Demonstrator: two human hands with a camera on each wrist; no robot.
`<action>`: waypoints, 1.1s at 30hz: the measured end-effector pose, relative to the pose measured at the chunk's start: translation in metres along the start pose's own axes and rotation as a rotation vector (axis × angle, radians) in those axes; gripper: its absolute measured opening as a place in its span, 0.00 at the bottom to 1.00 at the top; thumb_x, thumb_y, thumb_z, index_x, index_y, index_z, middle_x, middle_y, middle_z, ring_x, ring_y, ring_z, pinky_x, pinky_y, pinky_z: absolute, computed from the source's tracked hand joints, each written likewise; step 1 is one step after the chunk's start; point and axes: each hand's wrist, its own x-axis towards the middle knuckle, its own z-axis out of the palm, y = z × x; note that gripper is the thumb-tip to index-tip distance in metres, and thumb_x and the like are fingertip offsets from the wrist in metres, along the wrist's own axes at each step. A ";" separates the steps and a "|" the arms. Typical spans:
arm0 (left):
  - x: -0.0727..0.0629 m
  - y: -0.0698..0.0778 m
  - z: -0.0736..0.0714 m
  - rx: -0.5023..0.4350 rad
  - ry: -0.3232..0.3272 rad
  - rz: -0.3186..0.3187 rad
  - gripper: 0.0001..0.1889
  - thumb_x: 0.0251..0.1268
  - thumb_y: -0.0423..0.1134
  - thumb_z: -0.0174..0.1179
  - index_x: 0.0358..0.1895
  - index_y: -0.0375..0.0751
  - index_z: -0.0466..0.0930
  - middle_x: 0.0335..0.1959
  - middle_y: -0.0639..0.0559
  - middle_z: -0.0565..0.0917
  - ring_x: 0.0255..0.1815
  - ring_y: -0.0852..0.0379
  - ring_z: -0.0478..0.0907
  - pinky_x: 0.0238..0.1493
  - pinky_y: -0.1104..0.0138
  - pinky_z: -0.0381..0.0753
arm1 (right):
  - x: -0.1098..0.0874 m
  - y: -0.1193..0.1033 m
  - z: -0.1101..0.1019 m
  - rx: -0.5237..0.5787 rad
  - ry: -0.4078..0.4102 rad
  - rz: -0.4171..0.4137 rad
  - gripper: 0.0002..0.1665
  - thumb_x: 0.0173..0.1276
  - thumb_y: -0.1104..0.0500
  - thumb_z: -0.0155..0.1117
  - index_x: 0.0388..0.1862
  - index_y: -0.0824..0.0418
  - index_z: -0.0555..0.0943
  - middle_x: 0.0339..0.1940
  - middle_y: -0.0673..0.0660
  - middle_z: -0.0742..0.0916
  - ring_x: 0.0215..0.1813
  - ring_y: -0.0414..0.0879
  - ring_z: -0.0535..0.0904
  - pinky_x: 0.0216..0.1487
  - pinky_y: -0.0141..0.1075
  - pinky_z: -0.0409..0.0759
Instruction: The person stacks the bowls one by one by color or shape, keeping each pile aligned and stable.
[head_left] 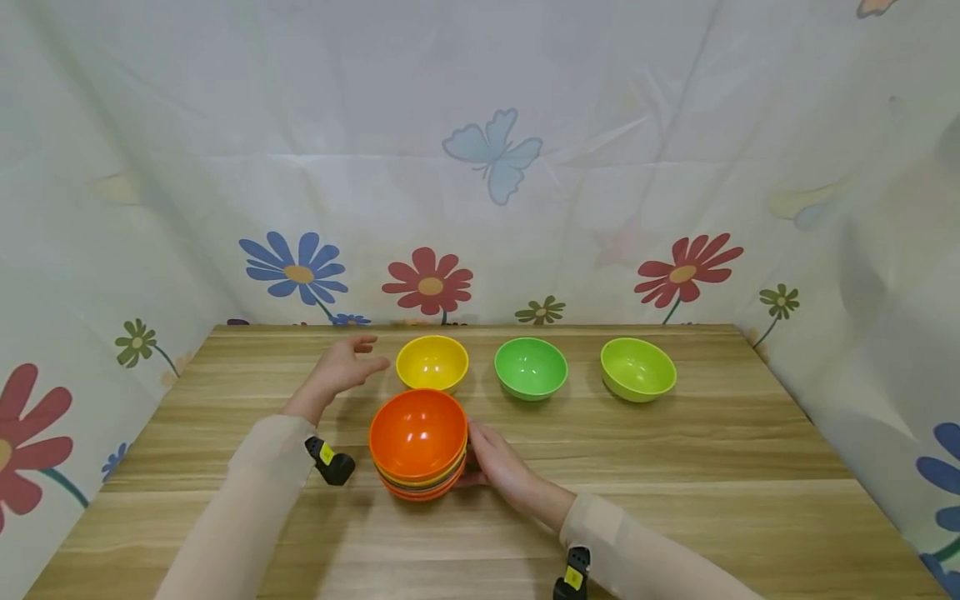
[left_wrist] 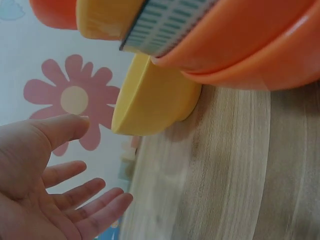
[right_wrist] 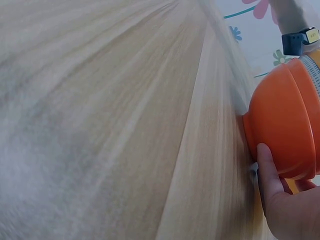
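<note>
My right hand (head_left: 506,467) holds a stack of bowls (head_left: 417,437) at its right side, fingers and thumb spread round the lower bowls. An orange bowl tops the stack; a yellow, a patterned and other orange rims show beneath it. In the right wrist view the thumb presses on the lowest orange bowl (right_wrist: 277,120), close by its foot. My left hand (head_left: 345,367) holds nothing, its fingers spread and loosely bent. It hovers just left of a single yellow bowl (head_left: 432,358), which stands behind the stack. The left wrist view shows the thumb (left_wrist: 70,127) pointing toward that bowl.
A green bowl (head_left: 531,368) and a lime-green bowl (head_left: 638,370) stand in a row to the right of the yellow one. All are on a wooden table (head_left: 712,475). A flower-printed curtain (head_left: 570,208) hangs round its back and sides.
</note>
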 end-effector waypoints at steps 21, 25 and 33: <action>0.011 0.010 0.014 0.058 -0.037 0.090 0.30 0.60 0.42 0.59 0.64 0.35 0.63 0.62 0.33 0.67 0.49 0.42 0.75 0.43 0.60 0.82 | 0.000 0.001 -0.001 0.002 -0.007 -0.007 0.31 0.76 0.47 0.33 0.64 0.70 0.63 0.53 0.68 0.79 0.49 0.50 0.80 0.43 0.46 0.82; 0.012 0.009 0.017 0.040 -0.059 0.078 0.31 0.60 0.41 0.59 0.65 0.34 0.62 0.61 0.33 0.68 0.49 0.42 0.75 0.40 0.62 0.83 | 0.000 0.001 0.000 0.003 -0.005 -0.003 0.31 0.76 0.46 0.33 0.64 0.69 0.64 0.53 0.68 0.79 0.49 0.50 0.80 0.43 0.46 0.82; 0.014 0.006 0.022 0.048 -0.097 0.056 0.31 0.60 0.41 0.60 0.65 0.35 0.62 0.56 0.35 0.72 0.47 0.44 0.76 0.38 0.63 0.83 | 0.000 0.001 -0.001 0.001 -0.003 -0.004 0.32 0.76 0.45 0.32 0.63 0.70 0.64 0.51 0.68 0.80 0.46 0.48 0.80 0.42 0.46 0.82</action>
